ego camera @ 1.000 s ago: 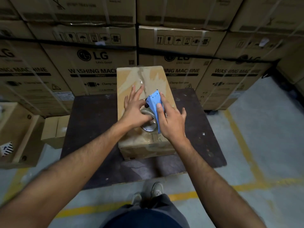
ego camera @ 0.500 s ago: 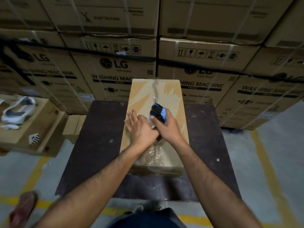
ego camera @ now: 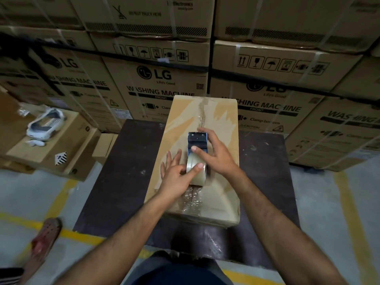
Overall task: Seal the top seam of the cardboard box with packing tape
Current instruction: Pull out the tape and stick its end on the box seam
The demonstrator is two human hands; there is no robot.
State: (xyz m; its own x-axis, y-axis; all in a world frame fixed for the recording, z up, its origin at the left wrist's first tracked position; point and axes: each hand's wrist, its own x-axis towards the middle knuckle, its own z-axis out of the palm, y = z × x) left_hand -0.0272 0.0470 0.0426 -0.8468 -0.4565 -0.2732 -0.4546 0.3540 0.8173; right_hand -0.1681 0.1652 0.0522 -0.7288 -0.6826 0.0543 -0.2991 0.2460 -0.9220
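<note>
2 hands: right hand grips tape dispenser atop box, left hand flat.

A dark, scuffed table carries the cardboard box under both hands' grip; nothing else seems to lie either side of it

A single head-worn wide-angle camera looks steeply forward and down from close above the cardboard box on the worktop, stacked cartons at twelve o'clock, floor at nine.
</note>
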